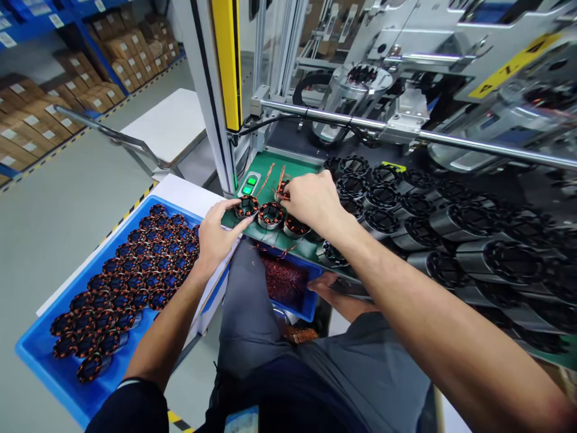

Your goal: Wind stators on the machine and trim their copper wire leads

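My left hand (219, 231) has its thumb and forefinger curled round a copper-wound motor stator (247, 207) on the green work surface (265, 161). Beside it stand two more wound stators, one in the middle (270, 214) and one to its right (296, 226). My right hand (313, 198) is closed, fingertips pinched at the copper wires (282, 187) of another stator behind these. The fingers hide most of that stator. Loose copper strands (267, 178) lie on the surface just behind.
A blue tray (40, 367) of wound stators sits at left. Black-ended stators without visible copper (381, 219) crowd the right. Below the edge, a blue bin (309, 304) holds copper scraps. A metal rail (324, 114) and machine fixtures (356, 96) stand behind; a green-lit switch (249, 184) is near.
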A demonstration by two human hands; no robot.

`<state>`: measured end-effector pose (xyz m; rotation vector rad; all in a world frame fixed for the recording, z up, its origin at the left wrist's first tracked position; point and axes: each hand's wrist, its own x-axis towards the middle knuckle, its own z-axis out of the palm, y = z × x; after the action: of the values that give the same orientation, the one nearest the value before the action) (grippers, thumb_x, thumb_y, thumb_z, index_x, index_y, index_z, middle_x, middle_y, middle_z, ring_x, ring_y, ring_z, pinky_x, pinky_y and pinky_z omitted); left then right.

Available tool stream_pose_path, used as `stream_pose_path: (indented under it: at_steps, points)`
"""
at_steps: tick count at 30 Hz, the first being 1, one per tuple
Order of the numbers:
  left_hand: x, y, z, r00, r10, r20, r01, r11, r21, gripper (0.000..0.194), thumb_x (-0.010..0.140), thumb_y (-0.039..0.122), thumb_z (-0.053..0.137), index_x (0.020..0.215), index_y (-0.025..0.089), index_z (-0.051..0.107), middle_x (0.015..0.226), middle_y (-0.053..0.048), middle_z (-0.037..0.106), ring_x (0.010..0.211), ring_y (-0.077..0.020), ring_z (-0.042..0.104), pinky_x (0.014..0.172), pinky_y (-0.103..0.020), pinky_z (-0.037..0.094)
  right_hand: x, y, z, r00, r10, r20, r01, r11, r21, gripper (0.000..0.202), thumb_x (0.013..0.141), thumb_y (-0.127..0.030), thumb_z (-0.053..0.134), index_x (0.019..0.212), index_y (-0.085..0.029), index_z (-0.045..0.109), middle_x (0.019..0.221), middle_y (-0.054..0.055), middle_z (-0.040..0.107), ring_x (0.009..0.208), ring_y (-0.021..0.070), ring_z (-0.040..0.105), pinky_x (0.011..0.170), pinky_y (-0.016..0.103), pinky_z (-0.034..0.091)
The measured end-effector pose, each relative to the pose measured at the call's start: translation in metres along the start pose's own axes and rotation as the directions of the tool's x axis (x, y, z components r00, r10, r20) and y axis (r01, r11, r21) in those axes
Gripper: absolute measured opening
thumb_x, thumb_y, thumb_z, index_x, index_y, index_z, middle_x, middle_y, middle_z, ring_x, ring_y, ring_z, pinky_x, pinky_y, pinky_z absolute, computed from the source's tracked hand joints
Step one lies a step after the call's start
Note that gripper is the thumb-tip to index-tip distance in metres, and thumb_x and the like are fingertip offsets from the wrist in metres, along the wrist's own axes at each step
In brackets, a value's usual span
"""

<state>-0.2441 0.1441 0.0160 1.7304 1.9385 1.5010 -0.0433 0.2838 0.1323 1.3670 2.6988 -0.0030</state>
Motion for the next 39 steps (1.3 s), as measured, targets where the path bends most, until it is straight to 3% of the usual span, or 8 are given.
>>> stream_pose_path:
  at_steps: [7, 11, 14, 18, 22, 26, 34, 39]
  points:
    - [-0.002, -0.002, 0.004, 1.000, 0.006, -0.007, -0.005, 0.998, 0.070, 0.039, 0.106, 0.036, 0.097, 0.141, 0.024, 0.083, 0.138, -0.013, 0.088, 0.131, -0.0406, 0.083, 0.117, -0.062, 0.065, -0.057, 0.027, -0.030, 0.884, 0.038, -0.466, 0.026, 0.991, 0.131, 0.034, 0.120, -0.041, 0.058, 0.115, -0.021, 0.084, 0.104, 0.015, 0.078, 0.112, 0.0376, 0.067, 0.104, 0.054, 0.045]
    - [-0.008, 0.033, -0.013, 0.993, 0.107, -0.043, -0.104, 0.992, 0.078, 0.064, 0.098, 0.047, 0.105, 0.150, 0.025, 0.077, 0.150, -0.015, 0.082, 0.143, -0.0423, 0.079, 0.125, -0.066, 0.064, -0.129, 0.030, -0.051, 0.785, -0.079, -0.614, 0.231, 0.957, 0.173, 0.019, 0.115, -0.042, 0.069, 0.109, -0.027, 0.079, 0.093, 0.009, 0.072, 0.100, 0.0336, 0.064, 0.096, 0.051, 0.046]
    - [-0.033, 0.093, -0.025, 0.976, 0.212, -0.040, -0.214, 0.975, -0.066, 0.098, 0.090, 0.058, 0.111, 0.170, 0.029, 0.062, 0.164, -0.016, 0.073, 0.149, -0.0397, 0.077, 0.130, -0.061, 0.066, -0.180, 0.018, -0.048, 0.808, -0.214, -0.549, 0.366, 0.912, 0.183, 0.017, 0.113, -0.035, 0.073, 0.098, -0.027, 0.073, 0.087, 0.006, 0.069, 0.089, 0.0288, 0.060, 0.089, 0.049, 0.044]
    - [-0.072, 0.153, -0.016, 0.915, 0.284, 0.288, -0.197, 0.935, -0.296, 0.072, 0.115, 0.054, 0.085, 0.176, 0.028, 0.057, 0.164, -0.013, 0.074, 0.151, -0.0339, 0.077, 0.129, -0.047, 0.070, -0.221, 0.003, -0.017, 0.867, -0.282, -0.412, 0.407, 0.877, 0.255, 0.016, 0.113, -0.026, 0.069, 0.098, -0.025, 0.074, 0.090, 0.006, 0.069, 0.094, 0.0278, 0.062, 0.094, 0.049, 0.046]
    - [-0.105, 0.153, 0.015, 0.921, 0.105, 0.375, 0.074, 0.898, -0.433, 0.075, 0.109, 0.059, 0.094, 0.170, 0.029, 0.062, 0.154, -0.012, 0.078, 0.138, -0.0345, 0.082, 0.120, -0.047, 0.074, -0.242, 0.003, 0.018, 0.954, -0.172, -0.247, 0.281, 0.799, 0.532, 0.013, 0.110, -0.036, 0.078, 0.119, -0.027, 0.082, 0.107, 0.008, 0.076, 0.113, 0.0314, 0.066, 0.104, 0.051, 0.051]
    - [-0.129, 0.149, 0.032, 0.840, 0.030, 0.542, 0.344, 0.744, -0.574, 0.078, 0.105, 0.062, 0.096, 0.165, 0.028, 0.060, 0.142, -0.014, 0.081, 0.116, -0.0296, 0.087, 0.100, -0.042, 0.077, -0.265, 0.018, 0.034, 0.980, -0.075, -0.185, 0.187, 0.671, 0.717, 0.036, 0.108, -0.050, 0.084, 0.137, -0.028, 0.082, 0.123, 0.011, 0.079, 0.124, 0.0344, 0.069, 0.106, 0.052, 0.059]
    - [-0.142, 0.187, 0.050, 0.796, 0.078, 0.600, 0.389, 0.694, -0.606, 0.066, 0.097, 0.059, 0.100, 0.133, 0.034, 0.050, 0.123, -0.008, 0.079, 0.097, -0.0293, 0.085, 0.074, -0.041, 0.072, -0.332, 0.052, 0.065, 0.978, 0.105, -0.181, 0.118, 0.440, 0.890, 0.066, 0.109, -0.048, 0.087, 0.169, -0.029, 0.065, 0.148, 0.014, 0.080, 0.128, 0.0333, 0.078, 0.101, 0.049, 0.071]
    - [-0.139, 0.182, 0.056, 0.659, 0.195, 0.727, 0.483, 0.632, -0.607, 0.069, 0.101, 0.059, 0.099, 0.131, 0.037, 0.042, 0.125, -0.004, 0.074, 0.109, -0.0277, 0.084, 0.083, -0.039, 0.071, -0.340, 0.058, 0.068, 0.974, 0.129, -0.186, 0.099, 0.496, 0.863, 0.070, 0.110, -0.041, 0.084, 0.175, -0.036, 0.061, 0.173, 0.016, 0.068, 0.156, 0.0423, 0.070, 0.112, 0.060, 0.073]
